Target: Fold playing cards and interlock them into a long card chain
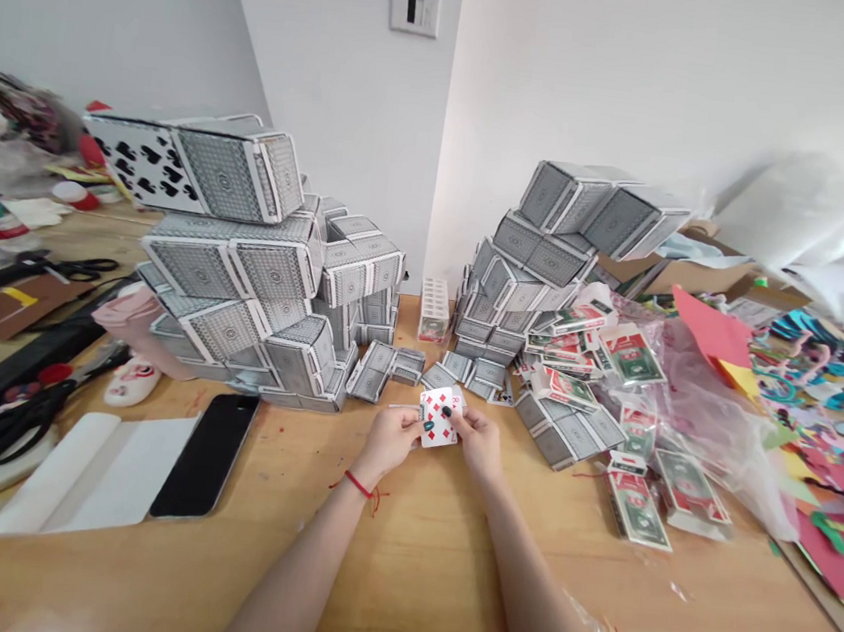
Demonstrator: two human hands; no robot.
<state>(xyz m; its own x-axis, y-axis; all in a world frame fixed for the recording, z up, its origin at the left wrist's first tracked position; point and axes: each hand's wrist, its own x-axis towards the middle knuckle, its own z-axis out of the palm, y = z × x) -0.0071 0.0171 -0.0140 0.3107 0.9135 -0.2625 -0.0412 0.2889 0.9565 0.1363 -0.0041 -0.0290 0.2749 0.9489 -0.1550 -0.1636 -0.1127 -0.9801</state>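
A playing card (441, 433), with red diamonds facing up, is held just above the table (424, 588), midway between the two hands. Its long axis is pointed roughly away from the body, slightly tilted, so that a long edge is offered to each side. The left edge is pinched by the left hand (394, 436) and the right edge by the right hand (480, 443); each thumb is laid on the face, and neither hand is clearly nearer. Whether more cards are held underneath cannot be told. Just beyond, small folded card pieces (372, 371) are lined up. Farther out, the card is flanked by a left stack (267, 275) and a right stack (518, 301) of card blocks, both well apart from the fingers.
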